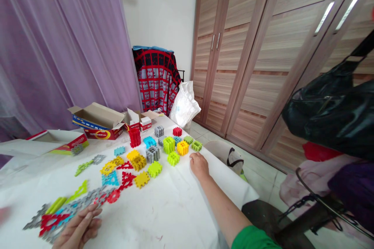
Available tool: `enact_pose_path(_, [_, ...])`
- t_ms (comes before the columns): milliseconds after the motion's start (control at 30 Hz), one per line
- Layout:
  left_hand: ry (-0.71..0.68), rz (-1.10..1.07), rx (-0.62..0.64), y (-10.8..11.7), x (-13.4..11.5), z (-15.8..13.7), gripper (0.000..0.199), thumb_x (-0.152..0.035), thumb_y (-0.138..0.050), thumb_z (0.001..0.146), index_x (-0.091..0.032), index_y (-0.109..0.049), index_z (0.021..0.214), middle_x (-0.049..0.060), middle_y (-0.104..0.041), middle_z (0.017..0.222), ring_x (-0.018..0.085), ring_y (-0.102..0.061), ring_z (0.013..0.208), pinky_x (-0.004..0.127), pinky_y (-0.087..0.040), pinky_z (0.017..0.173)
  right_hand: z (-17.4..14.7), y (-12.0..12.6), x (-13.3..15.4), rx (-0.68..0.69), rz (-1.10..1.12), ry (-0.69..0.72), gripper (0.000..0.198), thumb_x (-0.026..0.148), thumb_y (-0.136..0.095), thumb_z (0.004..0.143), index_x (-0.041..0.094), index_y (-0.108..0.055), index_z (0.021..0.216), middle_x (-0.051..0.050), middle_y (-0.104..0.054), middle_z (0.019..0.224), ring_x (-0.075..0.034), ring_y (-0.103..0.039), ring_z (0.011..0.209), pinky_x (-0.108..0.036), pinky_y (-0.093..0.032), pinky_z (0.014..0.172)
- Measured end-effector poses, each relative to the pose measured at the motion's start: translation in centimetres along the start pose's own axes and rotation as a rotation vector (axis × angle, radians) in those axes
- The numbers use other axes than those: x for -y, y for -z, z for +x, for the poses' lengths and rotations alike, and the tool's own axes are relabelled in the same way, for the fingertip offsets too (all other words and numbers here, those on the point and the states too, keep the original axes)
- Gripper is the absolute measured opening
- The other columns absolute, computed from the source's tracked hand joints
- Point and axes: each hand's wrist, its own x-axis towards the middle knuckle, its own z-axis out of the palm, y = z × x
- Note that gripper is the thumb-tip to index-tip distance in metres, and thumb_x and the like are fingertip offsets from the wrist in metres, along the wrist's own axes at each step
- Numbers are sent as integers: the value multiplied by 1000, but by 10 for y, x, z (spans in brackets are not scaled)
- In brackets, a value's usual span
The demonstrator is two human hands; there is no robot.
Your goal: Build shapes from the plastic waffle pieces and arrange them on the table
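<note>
The left hand point(79, 227) has its grip drawn together beside flat pieces point(54, 222), whether on one I cannot tell, while the right hand point(200, 165), its grip unclear, rests curled on the table point(175, 210) near blocks point(168, 145) probably grouped for easy reach.

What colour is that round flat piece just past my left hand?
Red. The round flat piece shows best in the head view.
</note>
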Motion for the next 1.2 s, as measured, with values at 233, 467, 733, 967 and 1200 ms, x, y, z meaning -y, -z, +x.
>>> enact_pose_path(233, [-149, 151, -28, -27, -18, -20, 63, -66, -83, 40, -21, -73, 83, 5, -74, 81, 20, -66, 65, 28, -56, 54, -47, 0, 18, 22, 63, 229, 24, 9, -52, 86, 22, -69, 97, -3, -68, 102, -15, -62, 98, -20, -40, 86])
enact_pose_path(467, [-271, 394, -43, -41, -9, -26, 69, -79, -64, 52, -20, -67, 87, 5, -71, 71, 19, -64, 59, 30, -51, 52, -63, 3, 33, 31, 68, 338, 24, 13, -49, 90, 23, -68, 100, -3, -70, 101, -15, -64, 93, -21, -41, 79])
enact_pose_path(733, [-338, 591, -154, -39, -7, -28, 60, -78, -48, 63, -22, -65, 77, 0, -64, 57, 18, -60, 48, 31, -48, 55, -68, -2, 69, 71, 48, 444, 22, 19, -49, 94, 26, -69, 102, -1, -75, 97, -15, -68, 90, -21, -41, 74])
enact_pose_path(967, [-337, 722, -174, -40, -5, -27, 48, -67, -41, 71, -24, -63, 78, -1, -65, 57, 18, -60, 48, 30, -46, 55, -78, -10, 100, 113, 53, 524, 22, 24, -48, 95, 27, -69, 101, -2, -78, 89, -17, -71, 80, -23, -39, 67])
enact_pose_path(1200, [-336, 797, -178, -42, -6, -28, 38, -59, -42, 78, -26, -61, 73, -3, -66, 57, 16, -58, 48, 27, -44, 55, -84, -13, 116, 152, 54, 616, 24, 23, -47, 95, 26, -70, 100, -3, -78, 91, -17, -72, 82, -23, -40, 66])
